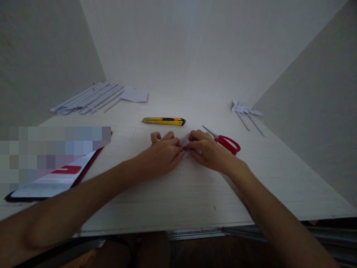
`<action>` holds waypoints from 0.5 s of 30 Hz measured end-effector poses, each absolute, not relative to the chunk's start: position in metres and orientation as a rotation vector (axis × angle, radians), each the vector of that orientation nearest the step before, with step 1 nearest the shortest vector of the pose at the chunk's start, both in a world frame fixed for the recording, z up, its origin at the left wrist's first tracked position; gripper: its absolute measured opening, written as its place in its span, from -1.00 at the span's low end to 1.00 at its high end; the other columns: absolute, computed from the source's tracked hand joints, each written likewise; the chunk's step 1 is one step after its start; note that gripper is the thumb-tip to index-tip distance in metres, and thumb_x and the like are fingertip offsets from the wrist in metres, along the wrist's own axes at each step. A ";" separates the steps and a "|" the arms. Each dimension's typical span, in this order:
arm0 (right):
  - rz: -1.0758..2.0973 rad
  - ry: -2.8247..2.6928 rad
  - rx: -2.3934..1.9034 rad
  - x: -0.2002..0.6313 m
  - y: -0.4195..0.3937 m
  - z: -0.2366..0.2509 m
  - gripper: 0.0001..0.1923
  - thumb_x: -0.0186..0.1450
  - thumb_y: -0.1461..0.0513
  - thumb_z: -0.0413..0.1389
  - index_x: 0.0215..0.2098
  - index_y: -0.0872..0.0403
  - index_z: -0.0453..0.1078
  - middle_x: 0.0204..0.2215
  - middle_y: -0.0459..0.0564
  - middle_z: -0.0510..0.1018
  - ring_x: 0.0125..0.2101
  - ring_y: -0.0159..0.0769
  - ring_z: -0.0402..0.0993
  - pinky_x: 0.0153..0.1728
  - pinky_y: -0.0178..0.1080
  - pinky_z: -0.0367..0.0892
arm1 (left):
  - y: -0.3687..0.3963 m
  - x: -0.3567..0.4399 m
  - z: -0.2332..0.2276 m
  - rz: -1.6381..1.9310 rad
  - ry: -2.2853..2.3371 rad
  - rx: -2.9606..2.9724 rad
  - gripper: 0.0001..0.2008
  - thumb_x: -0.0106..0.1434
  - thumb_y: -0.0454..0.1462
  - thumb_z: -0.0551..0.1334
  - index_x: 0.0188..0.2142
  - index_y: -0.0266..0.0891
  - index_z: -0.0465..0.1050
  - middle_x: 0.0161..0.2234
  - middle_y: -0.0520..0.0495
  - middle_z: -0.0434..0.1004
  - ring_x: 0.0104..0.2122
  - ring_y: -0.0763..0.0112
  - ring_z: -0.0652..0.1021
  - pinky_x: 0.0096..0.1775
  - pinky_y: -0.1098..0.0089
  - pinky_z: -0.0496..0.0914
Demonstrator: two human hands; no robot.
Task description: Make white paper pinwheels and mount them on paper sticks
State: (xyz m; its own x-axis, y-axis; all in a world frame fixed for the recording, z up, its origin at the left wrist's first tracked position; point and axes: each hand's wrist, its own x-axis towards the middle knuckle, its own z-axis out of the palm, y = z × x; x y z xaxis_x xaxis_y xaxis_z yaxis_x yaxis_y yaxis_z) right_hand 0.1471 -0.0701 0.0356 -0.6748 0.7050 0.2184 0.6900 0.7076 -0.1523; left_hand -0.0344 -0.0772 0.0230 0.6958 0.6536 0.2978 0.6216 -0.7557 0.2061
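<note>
Between my two hands, a small piece of white paper (185, 140) is pinched just over the tabletop. My left hand (163, 153) grips its left side with thumb and forefinger, while the other fingers curl away. From the right, my right hand (205, 150) pinches the same paper, its fingertips meeting those of the left. Much of the paper is covered by my fingers, so its folds cannot be made out. Red-handled scissors (227, 142) lie just right of my right hand, blades pointing up and left. Beyond my left hand rests a yellow utility knife (163, 121).
Several rolled paper sticks (90, 97) lie at the back left beside a folded white paper sheet (135, 95). Paper pinwheels on sticks (247, 111) lie at the back right. A tablet-like device (55, 186), partly blurred out, is at the left. Walls enclose the white table (178, 208).
</note>
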 end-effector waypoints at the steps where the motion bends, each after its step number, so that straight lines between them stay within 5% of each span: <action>1: 0.055 -2.679 -1.108 0.146 -0.071 0.036 -0.79 0.20 0.34 -0.04 -0.35 0.11 0.45 -0.34 0.03 0.34 -0.28 -0.31 0.23 -0.21 -0.20 0.16 | -0.076 -0.033 0.023 0.555 1.079 2.783 -0.66 0.27 -0.26 -0.08 -0.35 -0.25 0.46 -0.30 -0.11 0.43 -0.18 0.24 0.30 -0.20 0.21 0.09; 6: 0.065 -2.708 -1.133 0.145 -0.072 0.036 -0.76 0.19 0.37 -0.07 -0.33 0.12 0.43 -0.34 0.05 0.36 -0.28 -0.31 0.24 -0.22 -0.21 0.14 | -0.065 -0.025 0.016 0.673 1.368 2.618 -0.75 0.19 -0.31 -0.01 -0.22 -0.29 0.38 -0.18 -0.15 0.40 -0.13 0.20 0.31 -0.17 0.18 0.12; 10: 0.105 -2.716 -1.200 0.146 -0.076 0.039 -0.72 0.18 0.38 -0.08 -0.26 0.12 0.43 -0.34 0.05 0.39 -0.28 -0.31 0.26 -0.22 -0.23 0.15 | -0.057 -0.025 0.015 0.515 1.492 2.599 -0.61 0.16 -0.20 0.04 -0.05 -0.33 0.26 -0.07 -0.24 0.33 -0.07 0.10 0.27 -0.14 0.13 0.15; 15: 0.090 -2.756 -1.259 0.145 -0.084 0.045 -0.67 0.17 0.39 -0.10 -0.21 0.11 0.43 -0.36 0.05 0.41 -0.32 -0.32 0.29 -0.22 -0.23 0.16 | -0.049 -0.022 0.032 0.235 1.501 2.615 -0.64 0.14 -0.09 0.04 -0.27 -0.33 0.42 -0.16 -0.30 0.38 -0.05 -0.06 0.26 -0.14 -0.03 0.14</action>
